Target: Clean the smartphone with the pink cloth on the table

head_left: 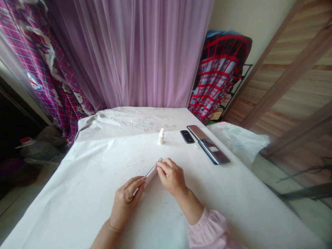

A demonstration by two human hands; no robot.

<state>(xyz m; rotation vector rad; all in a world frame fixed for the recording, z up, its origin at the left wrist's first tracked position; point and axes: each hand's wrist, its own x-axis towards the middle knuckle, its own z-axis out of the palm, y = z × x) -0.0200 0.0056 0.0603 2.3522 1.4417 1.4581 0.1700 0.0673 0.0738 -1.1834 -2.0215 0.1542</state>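
Observation:
My left hand rests on the white table cover and pinches the near end of a thin flat nail file. The file points up and to the right. My right hand, in a pink sleeve, has its fingers curled, and its fingertips press against the file's upper part. Both hands sit near the table's middle, toward the front edge.
A small white bottle stands behind the hands. Right of it lie a small dark phone and two larger flat phones. Purple curtains hang behind, a red checked cloth at the back right, and a white bag beside the table.

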